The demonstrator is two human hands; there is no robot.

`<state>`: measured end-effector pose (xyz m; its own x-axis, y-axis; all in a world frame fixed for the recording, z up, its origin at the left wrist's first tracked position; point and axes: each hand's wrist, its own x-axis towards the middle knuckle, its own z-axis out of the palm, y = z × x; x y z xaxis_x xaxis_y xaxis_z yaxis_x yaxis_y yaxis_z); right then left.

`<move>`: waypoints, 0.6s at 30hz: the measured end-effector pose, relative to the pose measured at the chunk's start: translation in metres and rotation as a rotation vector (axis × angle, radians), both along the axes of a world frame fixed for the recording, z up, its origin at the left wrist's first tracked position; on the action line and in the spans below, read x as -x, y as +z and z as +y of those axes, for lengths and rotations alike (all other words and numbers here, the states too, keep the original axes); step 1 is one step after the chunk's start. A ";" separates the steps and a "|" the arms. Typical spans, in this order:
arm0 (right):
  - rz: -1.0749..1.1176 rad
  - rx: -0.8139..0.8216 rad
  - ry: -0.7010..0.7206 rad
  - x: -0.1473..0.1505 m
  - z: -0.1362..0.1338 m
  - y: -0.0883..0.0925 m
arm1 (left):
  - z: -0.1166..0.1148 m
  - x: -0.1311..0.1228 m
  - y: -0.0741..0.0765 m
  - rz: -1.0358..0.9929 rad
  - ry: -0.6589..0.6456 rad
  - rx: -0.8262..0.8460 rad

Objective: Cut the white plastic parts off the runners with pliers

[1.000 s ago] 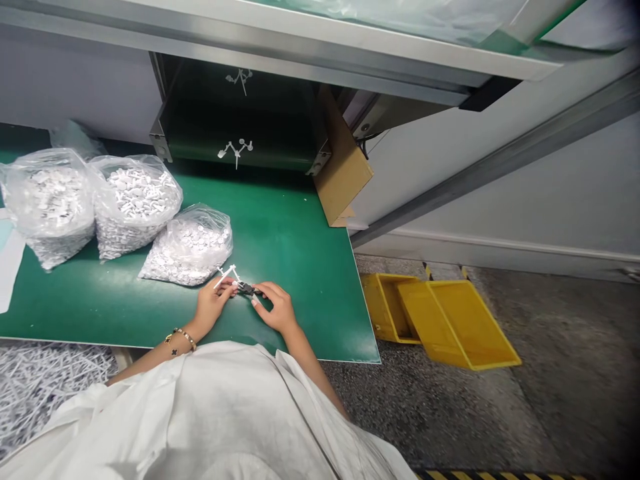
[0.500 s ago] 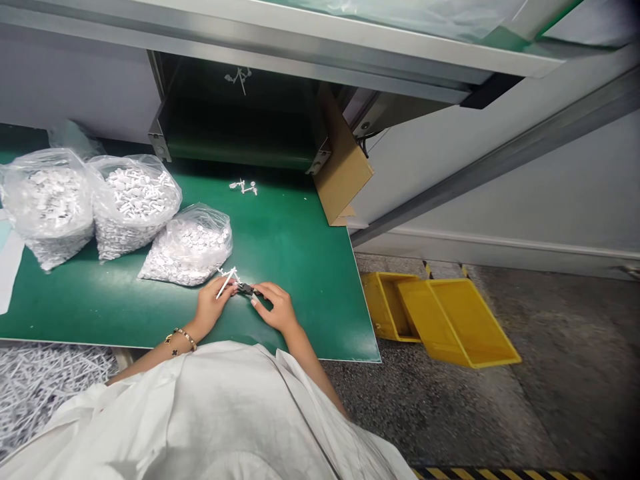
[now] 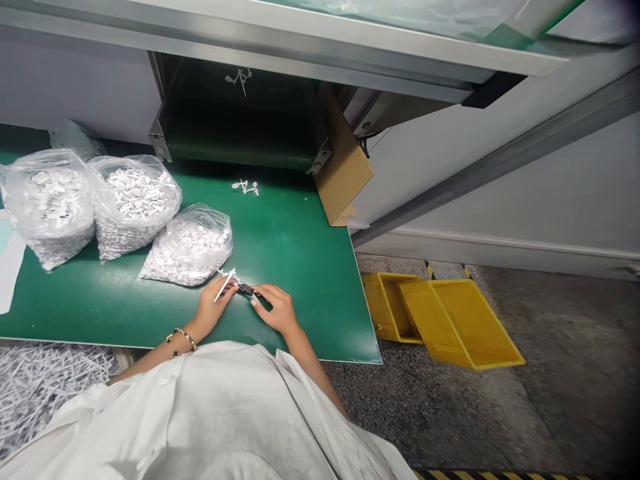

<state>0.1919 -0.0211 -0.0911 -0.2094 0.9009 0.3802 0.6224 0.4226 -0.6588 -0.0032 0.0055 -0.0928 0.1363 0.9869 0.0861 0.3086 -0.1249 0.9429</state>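
Observation:
My left hand pinches a white moulded plastic sprue with a thin stem. My right hand is shut on a small dark tool, perhaps nippers, whose tip meets the sprue between my hands. Both hands rest just above the near edge of the green work surface. Farther back on that surface lies a loose white sprue. Another white sprue sits on the dark belt behind it.
Several clear bags of small white plastic parts stand to the left of my hands. A cardboard flap stands beside the belt. Yellow crates sit on the floor to the right, and a heap of white plastic pieces lies lower left.
The loose white sprue has moved off the dark belt and down onto the green surface, then stayed put. My hands have barely moved, with the held sprue tilting slightly.

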 end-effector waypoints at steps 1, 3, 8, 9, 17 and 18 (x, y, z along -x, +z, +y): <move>-0.002 0.001 -0.001 0.000 0.000 0.000 | 0.000 0.000 0.000 0.001 0.000 -0.001; -0.011 0.016 -0.003 0.000 -0.001 -0.001 | -0.001 0.001 0.000 -0.002 0.005 -0.002; -0.019 0.028 -0.048 0.001 -0.001 -0.002 | -0.003 0.000 0.001 0.005 0.021 -0.015; -0.009 0.019 -0.062 0.001 -0.001 -0.002 | -0.003 0.000 0.001 0.011 0.023 -0.017; -0.001 0.060 -0.116 0.003 0.000 0.002 | 0.000 -0.001 0.004 0.025 0.034 -0.003; -0.014 0.061 -0.127 0.004 0.000 0.002 | 0.000 -0.001 0.004 0.023 0.032 -0.008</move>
